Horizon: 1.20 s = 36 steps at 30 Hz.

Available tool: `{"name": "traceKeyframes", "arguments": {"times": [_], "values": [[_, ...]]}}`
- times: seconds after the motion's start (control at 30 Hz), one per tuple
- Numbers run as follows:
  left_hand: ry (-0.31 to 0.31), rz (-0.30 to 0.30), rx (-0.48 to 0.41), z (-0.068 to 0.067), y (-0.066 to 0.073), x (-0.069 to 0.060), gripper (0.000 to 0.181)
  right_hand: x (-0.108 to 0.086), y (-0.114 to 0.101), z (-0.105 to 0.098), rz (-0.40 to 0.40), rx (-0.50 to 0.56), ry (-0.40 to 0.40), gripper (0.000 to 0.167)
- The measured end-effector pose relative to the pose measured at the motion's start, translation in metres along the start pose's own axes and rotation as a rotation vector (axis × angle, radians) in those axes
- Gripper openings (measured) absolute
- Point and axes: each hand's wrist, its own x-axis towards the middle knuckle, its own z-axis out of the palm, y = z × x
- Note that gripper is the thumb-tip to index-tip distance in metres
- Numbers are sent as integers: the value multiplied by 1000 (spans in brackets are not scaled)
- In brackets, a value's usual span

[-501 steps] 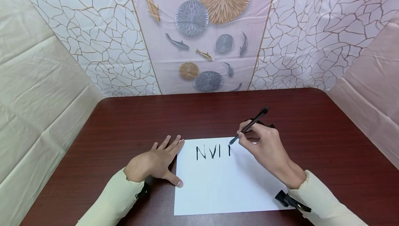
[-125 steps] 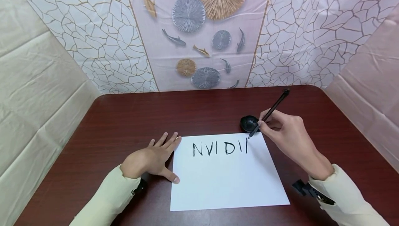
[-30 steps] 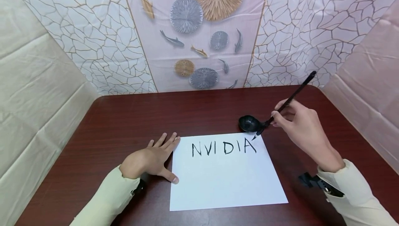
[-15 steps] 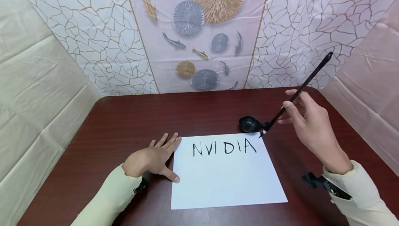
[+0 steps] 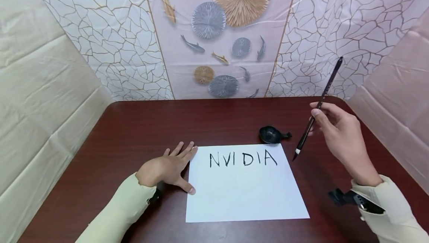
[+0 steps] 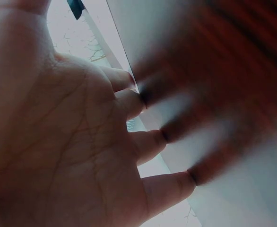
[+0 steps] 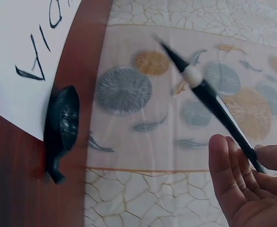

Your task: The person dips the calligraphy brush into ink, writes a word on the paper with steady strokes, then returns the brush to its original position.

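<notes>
A white sheet of paper (image 5: pixel 246 194) lies on the dark table with "NVIDIA" lettered in black along its upper part. My left hand (image 5: pixel 165 170) rests spread at the sheet's left edge, fingertips and thumb touching it; the left wrist view shows the palm and straight fingers (image 6: pixel 148 146). In my right hand (image 5: pixel 342 135) a black ink brush (image 5: pixel 316 110) is pinched between thumb and fingers, tip down and off the paper, just right of its edge. The right wrist view shows the brush's white collar and dark bristles (image 7: pixel 176 56). A small black ink dish (image 5: pixel 270 135) with a stubby handle stands at the sheet's top edge.
The reddish-brown table (image 5: pixel 161 123) extends around the sheet. Behind it hangs a patterned cloth (image 5: pixel 214 49) with fish and round motifs. Pale cloth walls (image 5: pixel 37 105) close in both sides. Dark straps sit on both wrists.
The letters after "NVI" have been added since the oldest frame, the A's crossbar among the last strokes. My right hand has lifted the brush away rightward, off the paper. The left hand stays put.
</notes>
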Motion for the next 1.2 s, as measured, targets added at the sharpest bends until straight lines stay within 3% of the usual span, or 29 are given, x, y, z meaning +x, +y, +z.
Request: {"name": "traceKeyframes", "arguments": {"times": [0.23, 0.37, 0.67, 0.9, 1.13, 1.2], "values": [[0, 0, 8, 0, 1, 0, 139, 20, 11, 6, 171, 98, -168, 44], [-5, 4, -2, 0, 1, -1, 143, 37, 23, 14, 234, 143, -271, 45], [-31, -14, -17, -3, 5, -7, 148, 68, 64, 38, 350, 48, -414, 49], [-34, -23, -39, -2, 0, -10, 141, 78, 96, 62, 385, -43, -473, 54], [101, 26, -39, -5, 3, -5, 124, 81, 115, 72, 355, -97, -499, 49], [112, 19, -23, -5, 5, -5, 123, 82, 116, 76, 325, -122, -512, 48]]}}
